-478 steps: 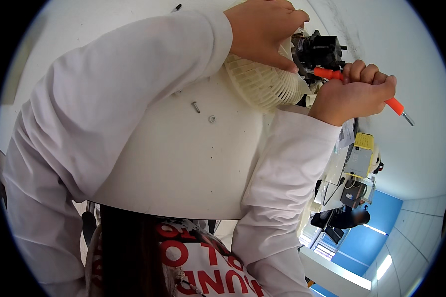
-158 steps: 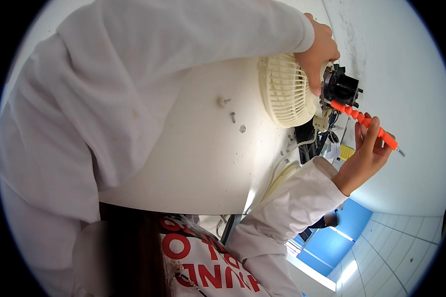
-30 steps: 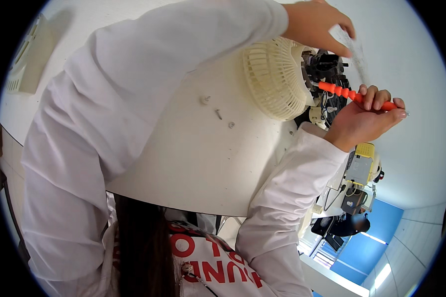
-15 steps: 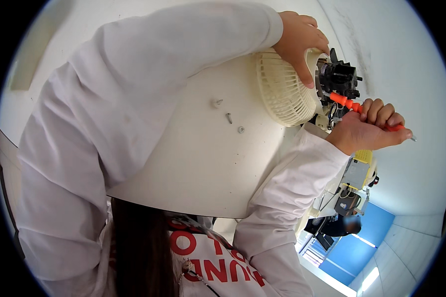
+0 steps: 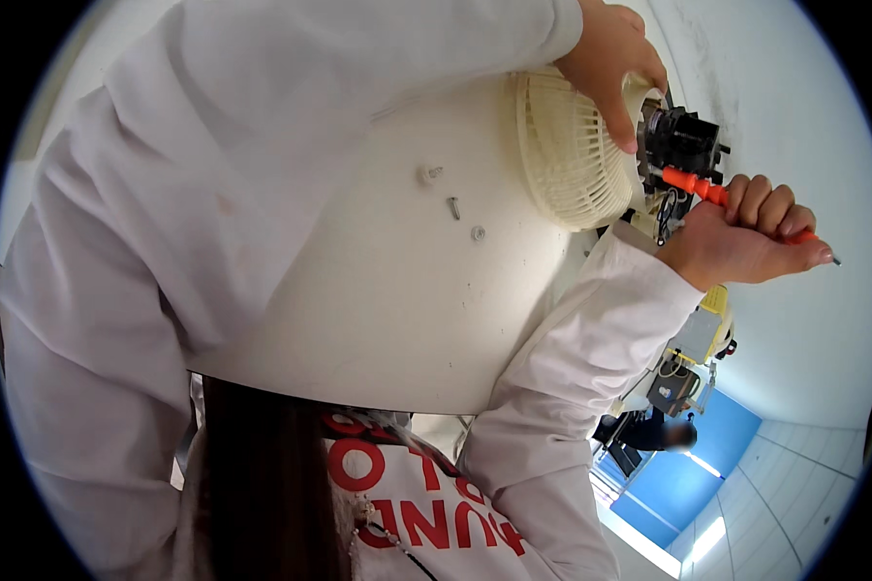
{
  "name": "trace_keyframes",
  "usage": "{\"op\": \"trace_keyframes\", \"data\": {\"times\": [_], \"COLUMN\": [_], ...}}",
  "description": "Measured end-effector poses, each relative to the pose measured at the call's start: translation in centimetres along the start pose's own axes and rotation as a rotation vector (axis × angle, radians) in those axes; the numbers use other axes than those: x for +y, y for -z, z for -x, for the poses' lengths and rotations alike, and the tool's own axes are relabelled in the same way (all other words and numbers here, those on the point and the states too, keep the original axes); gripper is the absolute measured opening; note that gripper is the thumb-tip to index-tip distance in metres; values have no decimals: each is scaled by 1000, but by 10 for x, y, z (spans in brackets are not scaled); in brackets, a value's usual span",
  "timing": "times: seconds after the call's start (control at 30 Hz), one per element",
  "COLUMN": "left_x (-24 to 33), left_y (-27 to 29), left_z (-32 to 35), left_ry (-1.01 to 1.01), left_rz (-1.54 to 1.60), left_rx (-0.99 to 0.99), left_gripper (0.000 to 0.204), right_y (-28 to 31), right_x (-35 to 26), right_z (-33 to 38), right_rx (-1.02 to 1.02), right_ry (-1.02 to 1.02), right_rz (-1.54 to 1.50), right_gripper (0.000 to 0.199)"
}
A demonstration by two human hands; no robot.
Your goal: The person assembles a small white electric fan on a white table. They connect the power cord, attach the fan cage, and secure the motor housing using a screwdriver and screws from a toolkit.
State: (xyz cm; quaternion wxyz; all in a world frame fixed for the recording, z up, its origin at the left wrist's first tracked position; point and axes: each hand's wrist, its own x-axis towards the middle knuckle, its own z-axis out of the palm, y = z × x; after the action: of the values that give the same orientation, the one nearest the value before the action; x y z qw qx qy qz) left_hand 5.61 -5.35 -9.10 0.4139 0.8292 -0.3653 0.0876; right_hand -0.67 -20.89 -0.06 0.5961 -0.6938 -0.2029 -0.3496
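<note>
My left hand grips a cream slotted fan housing; its thumb presses on the slats and its fingers curl over the far edge. A black motor part with wires sits against the right side of the housing. My right hand is closed around an orange-handled screwdriver. Its handle end lies by the motor, touching or just in front of it, while the metal tip sticks out past my thumb, away from the housing.
On the white table lie a screw, a small white round piece and another small pale piece with a screw. Beyond my right forearm are a grey and yellow box, a dark case and a person.
The whole view has shifted slightly, so the hands, housing and table pieces appear a little further right and up. Both hands keep their holds on the housing and the screwdriver.
</note>
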Motion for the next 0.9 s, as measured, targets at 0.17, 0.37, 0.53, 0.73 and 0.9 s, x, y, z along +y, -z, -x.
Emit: {"op": "trace_keyframes", "data": {"times": [0.17, 0.37, 0.53, 0.73, 0.9], "left_x": [9, 4, 13, 12, 8], "left_y": [8, 0, 10, 5, -1], "left_z": [7, 4, 12, 5, 5], "left_ry": [103, 76, 164, 84, 40], "left_rz": [39, -50, -27, -42, -46], "left_rx": [-31, 43, 5, 8, 36], "left_gripper": [73, 76, 77, 72, 69], "right_y": [-2, 3, 7, -1, -8], "right_x": [2, 8, 7, 3, 4], "right_z": [2, 4, 3, 3, -1], "right_rx": [60, 344, 404, 239, 182], "right_ry": [37, -5, -75, 20, 35], "right_rz": [66, 60, 62, 125, 198], "right_gripper": [59, 54, 49, 54, 56]}}
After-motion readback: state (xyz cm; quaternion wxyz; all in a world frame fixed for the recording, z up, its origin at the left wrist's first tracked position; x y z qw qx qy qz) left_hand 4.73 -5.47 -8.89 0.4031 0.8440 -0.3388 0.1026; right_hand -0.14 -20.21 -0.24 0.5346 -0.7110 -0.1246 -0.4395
